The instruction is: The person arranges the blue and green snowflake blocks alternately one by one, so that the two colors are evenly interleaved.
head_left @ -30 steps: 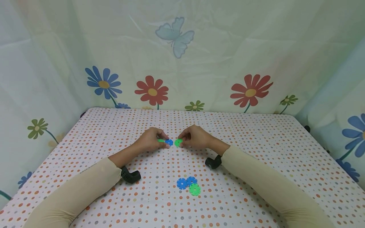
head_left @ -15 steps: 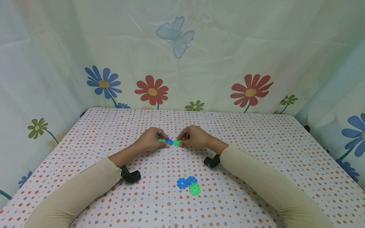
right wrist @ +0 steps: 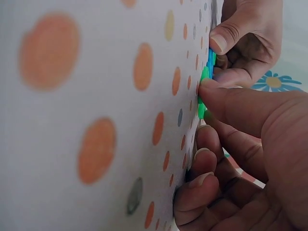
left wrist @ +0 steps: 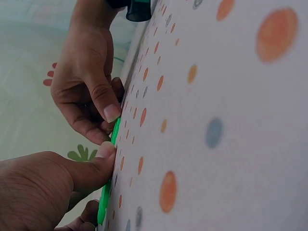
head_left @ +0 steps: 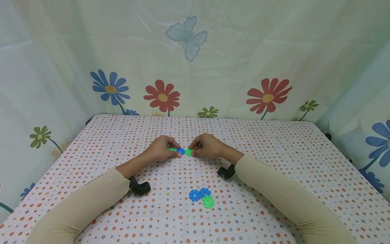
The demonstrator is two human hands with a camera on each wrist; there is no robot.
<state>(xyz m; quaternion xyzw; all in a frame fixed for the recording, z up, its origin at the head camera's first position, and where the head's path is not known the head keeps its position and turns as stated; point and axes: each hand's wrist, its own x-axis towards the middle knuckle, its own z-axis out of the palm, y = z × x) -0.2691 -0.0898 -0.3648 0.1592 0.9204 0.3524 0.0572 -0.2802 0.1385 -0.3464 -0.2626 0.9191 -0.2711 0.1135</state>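
In the head view my left hand (head_left: 161,148) pinches a blue notched plastic disc (head_left: 181,151) between thumb and fingers. A green disc (head_left: 172,149) adjoins it on the left, partly hidden by that hand. Facing it, my right hand (head_left: 209,146) pinches another green notched disc (head_left: 188,152) at its right edge. The blue and right-hand green discs meet edge to edge; whether their notches interlock I cannot tell. The right wrist view shows the green disc (right wrist: 202,98) under my right thumb, close against the blue one (right wrist: 210,61). All of them lie low over the tabletop.
Nearer the front of the dotted tabletop (head_left: 146,217) lie two blue discs (head_left: 194,195) (head_left: 204,192) and a green disc (head_left: 208,201), touching or overlapping. A black wrist device (head_left: 139,187) sits on my left wrist, another (head_left: 226,172) on the right. A flower-printed curtain (head_left: 231,67) stands behind.
My right hand has moved slightly left, bringing its green disc from a small gap up against the blue disc. The left hand and the loose discs have stayed put.
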